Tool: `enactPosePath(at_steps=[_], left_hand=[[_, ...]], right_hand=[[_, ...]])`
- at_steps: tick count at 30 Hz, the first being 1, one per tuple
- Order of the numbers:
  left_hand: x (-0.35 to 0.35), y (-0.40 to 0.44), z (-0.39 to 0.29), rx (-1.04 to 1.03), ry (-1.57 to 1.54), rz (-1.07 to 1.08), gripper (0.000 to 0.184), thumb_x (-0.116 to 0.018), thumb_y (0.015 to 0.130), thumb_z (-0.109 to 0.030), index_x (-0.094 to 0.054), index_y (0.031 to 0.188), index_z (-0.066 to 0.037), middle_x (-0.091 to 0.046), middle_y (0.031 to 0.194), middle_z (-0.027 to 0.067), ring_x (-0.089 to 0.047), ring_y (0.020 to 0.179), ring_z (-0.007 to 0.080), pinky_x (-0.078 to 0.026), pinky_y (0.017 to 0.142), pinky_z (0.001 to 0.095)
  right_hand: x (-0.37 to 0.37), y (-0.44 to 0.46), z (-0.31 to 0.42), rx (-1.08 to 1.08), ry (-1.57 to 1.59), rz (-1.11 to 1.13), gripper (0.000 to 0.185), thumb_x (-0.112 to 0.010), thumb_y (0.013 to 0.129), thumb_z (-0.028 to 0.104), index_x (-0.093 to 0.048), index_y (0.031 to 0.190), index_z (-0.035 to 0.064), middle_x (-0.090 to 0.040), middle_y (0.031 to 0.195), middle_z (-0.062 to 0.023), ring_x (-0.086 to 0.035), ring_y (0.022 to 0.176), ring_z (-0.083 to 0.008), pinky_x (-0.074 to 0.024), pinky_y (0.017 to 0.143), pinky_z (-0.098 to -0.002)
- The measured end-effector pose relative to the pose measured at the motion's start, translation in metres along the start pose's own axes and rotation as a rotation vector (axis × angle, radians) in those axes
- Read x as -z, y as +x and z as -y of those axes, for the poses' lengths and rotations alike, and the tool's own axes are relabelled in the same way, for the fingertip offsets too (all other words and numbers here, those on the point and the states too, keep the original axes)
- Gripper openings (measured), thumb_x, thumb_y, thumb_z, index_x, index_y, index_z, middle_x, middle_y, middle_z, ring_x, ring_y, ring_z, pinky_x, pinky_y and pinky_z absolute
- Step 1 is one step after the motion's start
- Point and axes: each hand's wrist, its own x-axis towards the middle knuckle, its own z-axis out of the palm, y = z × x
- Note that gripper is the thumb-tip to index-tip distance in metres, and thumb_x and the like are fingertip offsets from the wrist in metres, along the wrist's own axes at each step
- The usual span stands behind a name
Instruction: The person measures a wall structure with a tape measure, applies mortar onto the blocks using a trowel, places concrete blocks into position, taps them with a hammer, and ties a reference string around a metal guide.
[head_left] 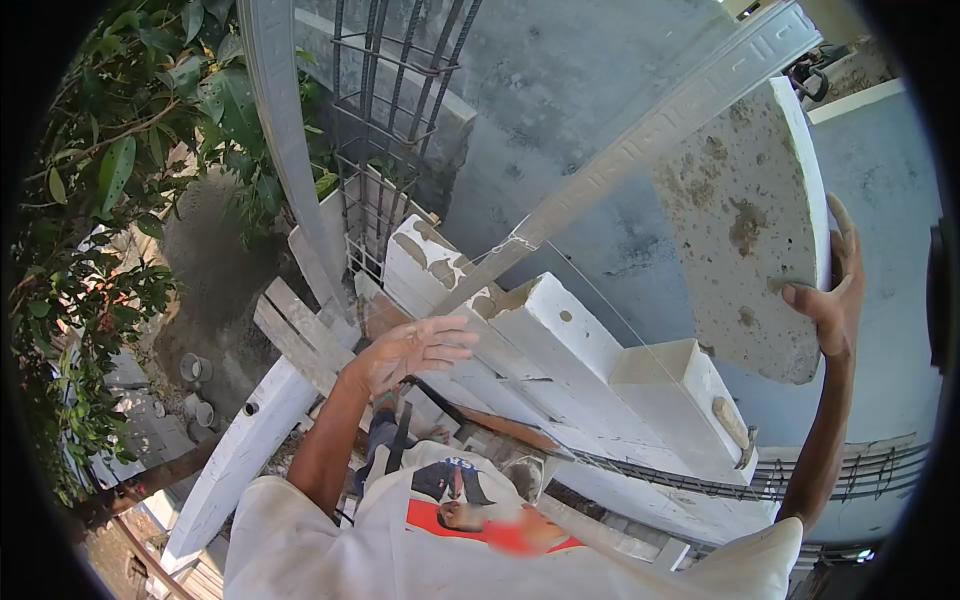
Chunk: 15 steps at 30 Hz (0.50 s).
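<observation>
On the right, my right hand (838, 285) grips the edge of a large grey and white block (745, 230), its thumb on the rough, pitted face and its fingers on the white side. The block is held up in front of the blue-grey wall. My left hand (422, 352) is spread with its fingers apart and holds nothing. It is beside the lower end of a long grey metal bar (620, 150) that slants up to the right. Below and right of it runs a stepped white block wall (560, 330) with mortar patches on top.
An upright rebar cage (385, 130) and another metal bar (290, 150) rise behind the wall's left end. Leafy branches (120, 170) fill the left. Buckets (197, 368) lie far below. A thin string crosses the wall, and a small stone (731, 422) sits on its right end.
</observation>
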Motion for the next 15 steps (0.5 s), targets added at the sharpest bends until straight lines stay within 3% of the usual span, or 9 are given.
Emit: enactPosePath(at_steps=[2,4,6,7,9,11,14,15], left_hand=[[0.054,-0.049,0.055,0.179,0.149,-0.415,0.092,-0.066,0.099,-0.058,-0.034,0.162,0.0,-0.043,0.163,0.0223,-0.043,0.15,0.0313,-0.035,0.12,0.044],[0.107,-0.112,0.12,0.422,0.326,-0.781,0.086,-0.069,0.1,-0.048,-0.034,0.163,0.0,-0.043,0.162,0.0217,-0.043,0.148,0.0329,-0.032,0.122,0.0436],[0.114,-0.18,0.156,0.513,0.214,-0.994,0.08,-0.069,0.1,-0.044,-0.044,0.154,0.008,-0.05,0.156,0.0238,-0.046,0.146,0.0348,-0.033,0.121,0.0426],[0.094,-0.204,0.151,0.535,0.203,-1.062,0.075,-0.07,0.098,-0.041,-0.049,0.15,0.008,-0.056,0.15,0.0246,-0.05,0.141,0.0346,-0.039,0.116,0.0445],[0.14,-0.307,0.259,0.567,0.11,-1.089,0.062,-0.068,0.098,-0.039,-0.06,0.141,0.004,-0.066,0.134,0.0245,-0.062,0.124,0.0333,-0.047,0.106,0.0465],[0.111,-0.361,0.288,0.839,0.258,-1.235,0.059,-0.062,0.101,-0.044,-0.055,0.145,-0.005,-0.06,0.143,0.0204,-0.056,0.132,0.0436,-0.042,0.11,0.0611],[0.075,-0.427,0.332,1.031,0.355,-1.024,0.058,-0.06,0.102,-0.043,-0.056,0.145,-0.005,-0.062,0.141,0.0198,-0.058,0.13,0.0446,-0.043,0.109,0.0599],[0.041,-0.426,0.315,1.076,0.145,-1.192,0.058,-0.06,0.102,-0.042,-0.055,0.146,-0.005,-0.062,0.142,0.0197,-0.057,0.131,0.0441,-0.043,0.109,0.0603]], right_hand=[[-0.049,0.032,-0.001,0.007,0.031,0.044,0.134,-0.079,0.039,0.054,-0.043,0.158,0.0031,-0.064,0.128,-0.0296,-0.066,0.116,-0.0419,-0.0514,0.101,-0.0513],[-0.099,0.054,0.002,0.012,0.057,0.124,0.127,-0.082,0.044,0.047,-0.044,0.156,0.0018,-0.064,0.129,-0.0293,-0.066,0.116,-0.0416,-0.0507,0.102,-0.0499],[-0.152,0.08,-0.019,0.042,0.083,0.208,0.123,-0.086,0.048,0.044,-0.045,0.156,0.0013,-0.063,0.131,-0.029,-0.065,0.119,-0.0415,-0.0493,0.105,-0.051],[-0.181,0.091,-0.027,0.058,0.102,0.289,0.118,-0.089,0.052,0.041,-0.046,0.155,0.0008,-0.062,0.134,-0.0286,-0.063,0.121,-0.0413,-0.0479,0.107,-0.0521],[-0.24,0.1,-0.038,0.153,0.155,0.262,0.118,-0.092,0.054,0.04,-0.045,0.155,0.0006,-0.061,0.137,-0.0279,-0.061,0.125,-0.0415,-0.0464,0.11,-0.0513],[-0.275,0.099,-0.035,0.238,0.196,0.244,0.117,-0.094,0.055,0.038,-0.045,0.155,0.0004,-0.059,0.14,-0.0271,-0.06,0.128,-0.0416,-0.0449,0.113,-0.0506],[-0.317,0.096,-0.018,0.153,0.238,0.357,0.125,-0.095,0.051,0.042,-0.042,0.156,0.0001,-0.057,0.142,-0.0283,-0.057,0.133,-0.0422,-0.0453,0.114,-0.0459],[-0.323,0.095,-0.013,0.162,0.24,0.379,0.125,-0.095,0.051,0.042,-0.042,0.156,0.0001,-0.057,0.142,-0.0283,-0.057,0.133,-0.0422,-0.0453,0.114,-0.0459]])
